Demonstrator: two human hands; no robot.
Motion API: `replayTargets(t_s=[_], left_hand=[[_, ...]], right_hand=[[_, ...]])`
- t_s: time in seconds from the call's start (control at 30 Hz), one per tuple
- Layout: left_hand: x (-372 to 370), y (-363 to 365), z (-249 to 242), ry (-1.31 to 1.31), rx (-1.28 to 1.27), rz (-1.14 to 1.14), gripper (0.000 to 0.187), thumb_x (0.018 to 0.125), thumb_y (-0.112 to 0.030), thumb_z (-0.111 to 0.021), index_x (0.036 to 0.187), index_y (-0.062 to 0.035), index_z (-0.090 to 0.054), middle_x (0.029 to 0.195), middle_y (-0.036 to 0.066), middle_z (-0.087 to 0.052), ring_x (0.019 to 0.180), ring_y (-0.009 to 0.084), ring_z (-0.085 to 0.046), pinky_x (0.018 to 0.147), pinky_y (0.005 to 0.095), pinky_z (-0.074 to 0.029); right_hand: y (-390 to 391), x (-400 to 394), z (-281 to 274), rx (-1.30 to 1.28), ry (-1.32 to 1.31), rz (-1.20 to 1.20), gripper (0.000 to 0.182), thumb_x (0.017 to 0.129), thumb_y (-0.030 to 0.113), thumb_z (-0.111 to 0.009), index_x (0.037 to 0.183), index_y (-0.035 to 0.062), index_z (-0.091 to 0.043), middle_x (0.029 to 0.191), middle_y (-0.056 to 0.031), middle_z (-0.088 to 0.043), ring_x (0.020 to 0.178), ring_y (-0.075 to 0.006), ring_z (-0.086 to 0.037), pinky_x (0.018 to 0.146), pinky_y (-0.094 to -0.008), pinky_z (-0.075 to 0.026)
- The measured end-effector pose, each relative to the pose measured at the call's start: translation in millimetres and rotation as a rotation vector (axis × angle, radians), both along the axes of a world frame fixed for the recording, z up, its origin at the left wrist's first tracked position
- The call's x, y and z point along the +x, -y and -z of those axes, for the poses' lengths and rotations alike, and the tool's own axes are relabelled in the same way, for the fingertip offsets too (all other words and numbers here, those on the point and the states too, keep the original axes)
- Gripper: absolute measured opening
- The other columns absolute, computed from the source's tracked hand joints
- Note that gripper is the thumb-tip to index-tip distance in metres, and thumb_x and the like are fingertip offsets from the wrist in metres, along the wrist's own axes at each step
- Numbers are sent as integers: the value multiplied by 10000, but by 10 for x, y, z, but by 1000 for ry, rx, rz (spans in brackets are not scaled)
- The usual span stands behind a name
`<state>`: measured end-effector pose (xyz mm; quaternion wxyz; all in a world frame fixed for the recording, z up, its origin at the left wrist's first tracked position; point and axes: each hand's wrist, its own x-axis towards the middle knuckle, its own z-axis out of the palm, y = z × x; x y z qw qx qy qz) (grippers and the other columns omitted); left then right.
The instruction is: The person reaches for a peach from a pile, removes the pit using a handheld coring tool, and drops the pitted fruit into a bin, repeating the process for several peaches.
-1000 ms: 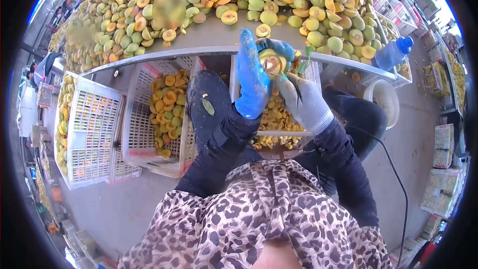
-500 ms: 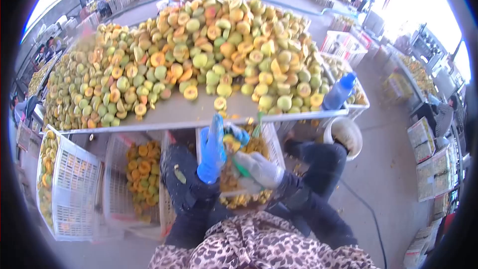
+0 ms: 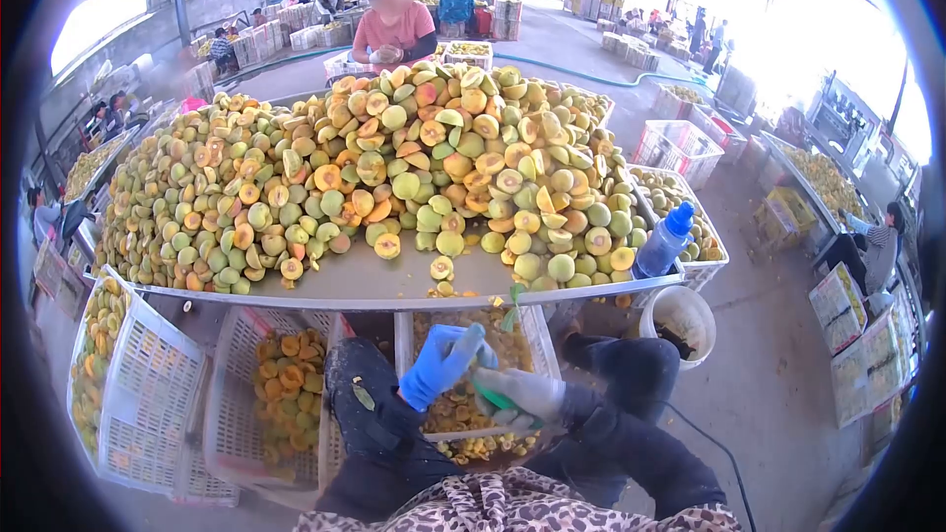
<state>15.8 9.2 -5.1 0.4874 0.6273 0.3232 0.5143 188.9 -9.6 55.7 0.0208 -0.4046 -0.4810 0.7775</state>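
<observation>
My left hand [image 3: 440, 366], in a blue glove, is raised over the crate between my knees, fingers closed together; what they hold, if anything, is hidden. Close beside it my right hand [image 3: 532, 392], in a grey-white glove, wraps round a green-handled tool [image 3: 496, 398] whose working end cannot be made out. The two hands meet at the fingertips. Beneath them stands a white crate [image 3: 545, 340] with yellow fruit pieces in it. In front, a large heap of halved yellow-green fruit [image 3: 414, 153] lies on a metal-edged table [image 3: 384, 274].
A blue bottle [image 3: 665, 241] stands at the table's right corner, above a white bucket [image 3: 702, 310]. Crates of fruit halves [image 3: 286, 365] sit to my left. A black cable [image 3: 711, 448] runs along the floor. A person in pink [image 3: 394, 34] sits across the table.
The view has tilted up, so the table and heap appear lower. My left fingers have bent inward from upright. The yellow fruit piece seen between my hands no longer shows.
</observation>
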Motion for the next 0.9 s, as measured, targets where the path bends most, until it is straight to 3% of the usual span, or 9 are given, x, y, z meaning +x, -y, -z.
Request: replayTargets(t_s=[0.2, 0.27, 0.33, 0.4, 0.43, 0.5, 0.6, 0.73, 0.9], left_hand=[[379, -153, 286, 982, -431, -353, 431, 1000, -385, -374, 880, -18, -565, 705, 91, -587, 574, 240, -579, 597, 345, -508], [224, -381, 702, 1230, -411, 4, 380, 997, -402, -367, 969, -68, -545, 767, 80, -601, 647, 234, -600, 622, 337, -515], [-1, -447, 803, 1100, -549, -183, 330, 990, -397, -389, 1006, -110, -551, 864, 69, -622, 766, 226, -620, 670, 353, -532], [58, -335, 571, -103, 263, -697, 365, 985, -413, -407, 1100, -92, -538, 1010, 71, -610, 915, 208, -610, 741, 377, -538], [111, -291, 421, -124, 226, -700, 365, 985, -413, -407, 1100, -92, -538, 1010, 71, -610, 915, 208, -610, 741, 377, -538], [227, -236, 225, 1104, -554, -215, 307, 945, -223, -518, 1184, -31, -548, 1080, 118, -604, 990, 228, -588, 854, 354, -478], [328, -104, 326, 511, -50, -407, 320, 970, -197, -473, 1251, -48, -509, 1173, 97, -574, 1060, 214, -563, 922, 349, -459], [30, -58, 282, 565, -388, -177, 457, 1009, -358, -360, 1313, -28, -450, 1243, 80, -531, 1062, 150, -555, 808, 294, -508], [-53, 22, 382, 746, -494, -307, 239, 905, -135, -554, 1123, -40, -533, 1015, 49, -582, 888, 128, -597, 726, 279, -541]], right_hand=[[-152, 18, 307, -382, -340, 103, 485, 973, 521, -364, 802, 81, -476, 499, 67, -349, 329, -23, -272, 270, -188, -216], [-131, 47, 223, -353, -318, 196, 471, 969, 515, -385, 799, 91, -501, 497, 67, -348, 329, -25, -274, 281, -185, -214], [-124, 153, 315, -240, -249, 272, 513, 956, 538, -391, 882, 62, -569, 490, 71, -349, 321, -31, -272, 284, -188, -221], [-235, 143, 462, -456, -677, 293, 522, 957, 534, -390, 929, 47, -576, 486, 64, -341, 319, -51, -280, 292, -203, -245], [-289, 106, 433, -363, -514, 406, 500, 957, 520, -405, 933, 49, -571, 490, 56, -332, 329, -63, -302, 311, -220, -281], [-381, -22, 519, -118, -276, 501, 468, 960, 485, -421, 938, 40, -566, 520, 26, -404, 364, -89, -391, 347, -240, -331], [-449, -114, 427, 167, -110, 504, 441, 956, 455, -441, 942, 32, -568, 549, 10, -458, 390, -100, -439, 367, -237, -350], [-512, -137, 461, 478, -25, 393, 402, 947, 417, -480, 946, 27, -575, 572, 22, -475, 407, -82, -449, 380, -219, -355], [-603, -161, 812, 1487, 674, 301, 321, 929, 365, -510, 836, 59, -541, 616, -209, -600, 577, -394, -604, 505, -504, -453]])
